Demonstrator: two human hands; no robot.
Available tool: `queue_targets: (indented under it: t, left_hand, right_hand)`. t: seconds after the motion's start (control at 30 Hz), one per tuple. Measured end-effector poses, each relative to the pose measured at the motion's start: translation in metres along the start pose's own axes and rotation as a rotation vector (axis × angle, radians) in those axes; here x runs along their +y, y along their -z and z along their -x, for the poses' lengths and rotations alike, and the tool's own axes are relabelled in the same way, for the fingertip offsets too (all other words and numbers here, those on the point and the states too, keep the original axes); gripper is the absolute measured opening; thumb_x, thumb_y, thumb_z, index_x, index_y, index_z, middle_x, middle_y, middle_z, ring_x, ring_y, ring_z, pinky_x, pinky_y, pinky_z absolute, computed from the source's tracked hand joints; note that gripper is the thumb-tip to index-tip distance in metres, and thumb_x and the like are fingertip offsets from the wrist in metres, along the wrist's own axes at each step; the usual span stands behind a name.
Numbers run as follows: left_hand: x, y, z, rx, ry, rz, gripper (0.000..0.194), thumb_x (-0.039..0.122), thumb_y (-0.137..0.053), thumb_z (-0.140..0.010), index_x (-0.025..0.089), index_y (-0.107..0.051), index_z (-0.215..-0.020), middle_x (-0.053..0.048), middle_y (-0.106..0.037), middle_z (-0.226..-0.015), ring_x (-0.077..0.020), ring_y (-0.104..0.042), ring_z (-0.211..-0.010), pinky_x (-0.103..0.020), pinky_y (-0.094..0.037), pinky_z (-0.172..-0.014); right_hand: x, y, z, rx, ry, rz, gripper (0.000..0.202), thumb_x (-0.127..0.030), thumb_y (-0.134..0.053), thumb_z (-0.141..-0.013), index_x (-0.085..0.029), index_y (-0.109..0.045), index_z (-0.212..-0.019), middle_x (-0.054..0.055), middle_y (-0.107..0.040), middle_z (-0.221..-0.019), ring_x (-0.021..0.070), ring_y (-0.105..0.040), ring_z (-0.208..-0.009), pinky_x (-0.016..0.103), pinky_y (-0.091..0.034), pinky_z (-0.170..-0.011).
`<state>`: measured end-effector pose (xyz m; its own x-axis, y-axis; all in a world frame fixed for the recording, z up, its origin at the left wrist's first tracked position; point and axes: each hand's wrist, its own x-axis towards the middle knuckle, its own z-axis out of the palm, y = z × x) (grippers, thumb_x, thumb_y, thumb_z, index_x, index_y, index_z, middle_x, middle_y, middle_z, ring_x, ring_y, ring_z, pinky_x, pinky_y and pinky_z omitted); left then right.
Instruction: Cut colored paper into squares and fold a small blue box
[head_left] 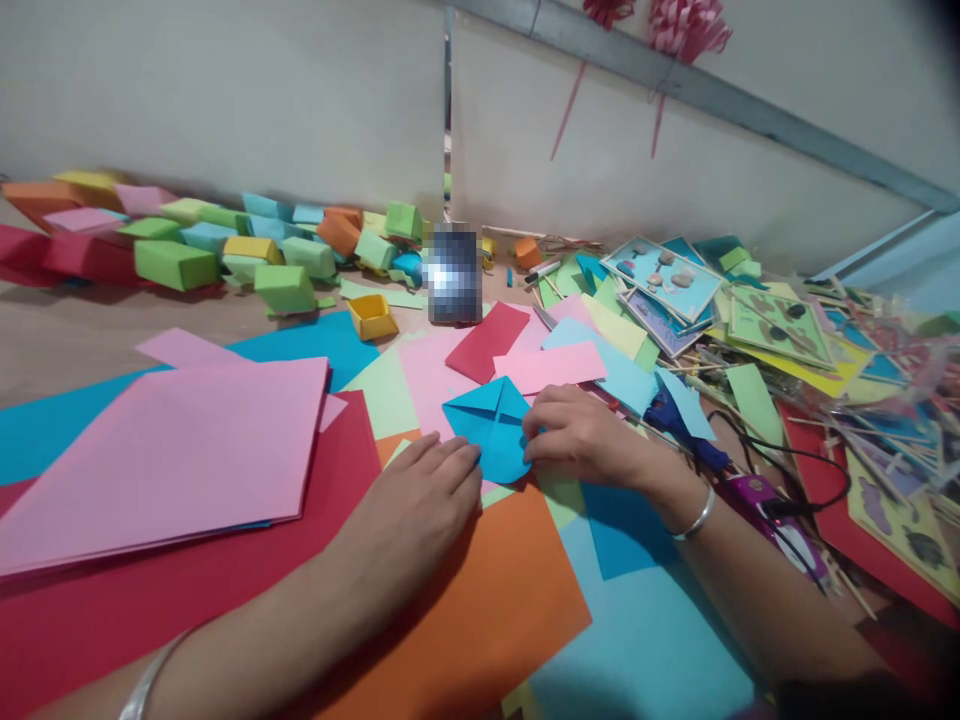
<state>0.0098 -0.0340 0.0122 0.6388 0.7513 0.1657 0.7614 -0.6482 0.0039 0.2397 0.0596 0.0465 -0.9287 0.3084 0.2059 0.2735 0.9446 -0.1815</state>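
Note:
A folded piece of blue paper [501, 425] lies between my hands, its top folded in to a point with a crease down the middle. My right hand [577, 435] pinches its right edge between thumb and fingers. At the lower left edge, my left hand [442, 478] rests back up, its fingers stretched out and their tips touching the paper. The left thumb is hidden. Beneath my left hand and forearm is an orange sheet [495, 610]. Just behind the folded paper lie a pink strip [551, 367] and a red piece of paper [487, 342].
Pink sheets [187, 450] are stacked on red paper [150, 640] at left. Folded paper boxes [176, 265] line the wall, with a yellow open box [373, 317] nearer. At right are picture cards [664, 275], sticks, a black cable [817, 505] and a purple device [772, 525].

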Motion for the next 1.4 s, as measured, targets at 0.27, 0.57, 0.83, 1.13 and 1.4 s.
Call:
queue_targets:
  t: [0.27,0.57,0.83,1.13,1.4]
  left_hand:
    - [0.005,-0.004,0.005,0.049,-0.091,-0.055,0.04,-0.002,-0.041,-0.084,0.002,-0.07,-0.111,-0.023,-0.071,-0.119,-0.0348,-0.067,-0.112,-0.05,-0.051,-0.098]
    - [0.004,-0.007,0.007,0.126,-0.118,-0.111,0.042,-0.002,-0.04,-0.083,0.002,-0.07,-0.111,-0.021,-0.073,-0.116,-0.0335,-0.069,-0.107,-0.046,-0.055,-0.092]
    - [0.004,-0.007,-0.002,0.144,-0.042,-0.006,0.03,0.007,-0.042,-0.094,0.008,-0.07,-0.086,-0.015,-0.07,-0.089,-0.0289,-0.068,-0.084,-0.041,-0.056,-0.069]
    - [0.0,-0.009,-0.003,0.164,-0.062,0.02,0.027,0.006,-0.044,-0.094,0.009,-0.068,-0.081,-0.013,-0.069,-0.084,-0.0262,-0.066,-0.079,-0.039,-0.055,-0.065]
    - [-0.001,-0.008,-0.005,0.204,-0.046,0.071,0.034,0.006,-0.039,-0.092,0.015,-0.063,-0.07,-0.012,-0.068,-0.08,-0.0263,-0.066,-0.08,-0.04,-0.057,-0.065]
  right_hand:
    - [-0.005,-0.032,-0.003,0.226,-0.508,-0.191,0.023,-0.022,-0.076,-0.083,-0.019,-0.059,-0.068,0.009,-0.062,-0.108,0.0241,-0.054,-0.105,0.04,-0.043,-0.09]
    - [-0.008,-0.043,-0.005,0.215,-0.574,-0.159,0.026,-0.02,-0.075,-0.082,-0.02,-0.054,-0.066,0.009,-0.062,-0.107,0.0232,-0.055,-0.098,0.039,-0.043,-0.085]
    - [-0.009,-0.04,-0.009,0.188,-0.624,-0.169,0.03,-0.019,-0.078,-0.079,-0.019,-0.054,-0.063,0.009,-0.063,-0.106,0.0224,-0.056,-0.097,0.037,-0.043,-0.085]
    - [-0.01,-0.04,-0.013,0.13,-0.641,-0.084,0.029,-0.023,-0.076,-0.083,-0.017,-0.056,-0.064,0.011,-0.063,-0.105,0.0227,-0.057,-0.097,0.037,-0.044,-0.084]
    - [-0.01,-0.039,-0.015,0.107,-0.647,-0.056,0.028,-0.023,-0.078,-0.082,-0.017,-0.058,-0.064,0.01,-0.063,-0.104,0.0217,-0.055,-0.096,0.036,-0.043,-0.084]
